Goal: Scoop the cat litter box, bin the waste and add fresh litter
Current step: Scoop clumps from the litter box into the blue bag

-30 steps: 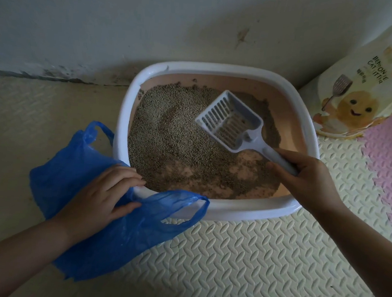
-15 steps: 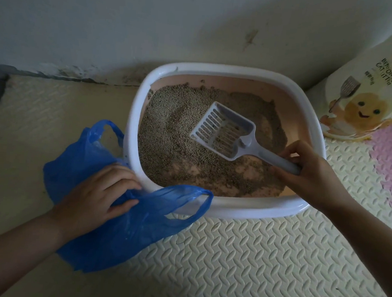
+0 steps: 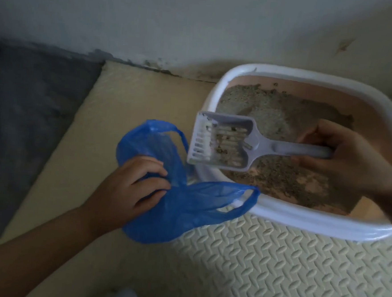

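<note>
My right grip (image 3: pixel 342 158) clamps the handle of the slotted scoop (image 3: pixel 223 148), holding it above the left rim of the litter box (image 3: pixel 278 214), a few clumps lying in it. My left grip (image 3: pixel 132 185) curls round a fold of the blue bag (image 3: pixel 174 216) on the foam mat (image 3: pixel 274 269), against the box.
</note>
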